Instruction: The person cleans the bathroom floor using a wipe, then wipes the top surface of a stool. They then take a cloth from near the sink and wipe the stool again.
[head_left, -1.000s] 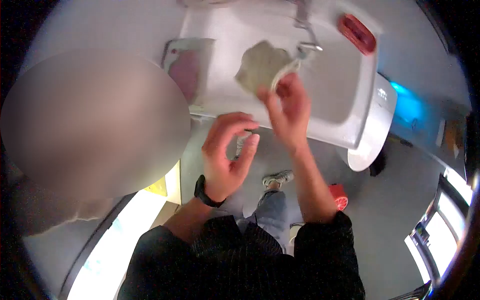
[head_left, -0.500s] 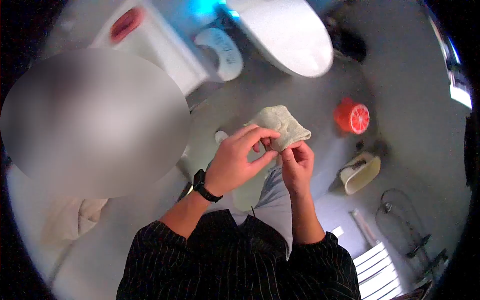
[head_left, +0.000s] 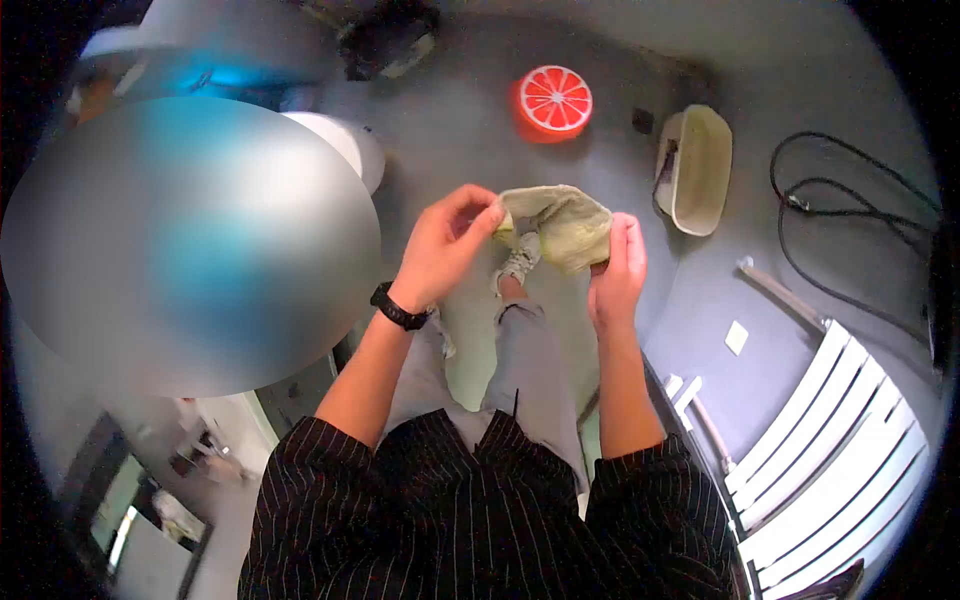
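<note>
A pale yellowish-grey cloth (head_left: 572,232) hangs spread between my two hands, its upper rim stretched and its middle sagging like a shallow pouch. My left hand (head_left: 447,238), with a black watch on the wrist, pinches the cloth's left corner between thumb and fingers. On the opposite side my right hand (head_left: 620,268) is closed on the right edge, thumb in front. Below and behind the cloth, one of my shoes (head_left: 519,260) shows on the floor.
A red stool with a citrus-slice top (head_left: 556,98) stands ahead. To the right are a cream bin (head_left: 703,170), a dark hose (head_left: 835,190) by the wall and a white slatted seat (head_left: 840,450). A white toilet (head_left: 345,150) is partly covered by a blurred oval at left.
The bunched cloth is now pulled open, with my hands farther apart. My view has turned right, so the stool and bin appear farther left and higher, and the slatted seat shows more fully.
</note>
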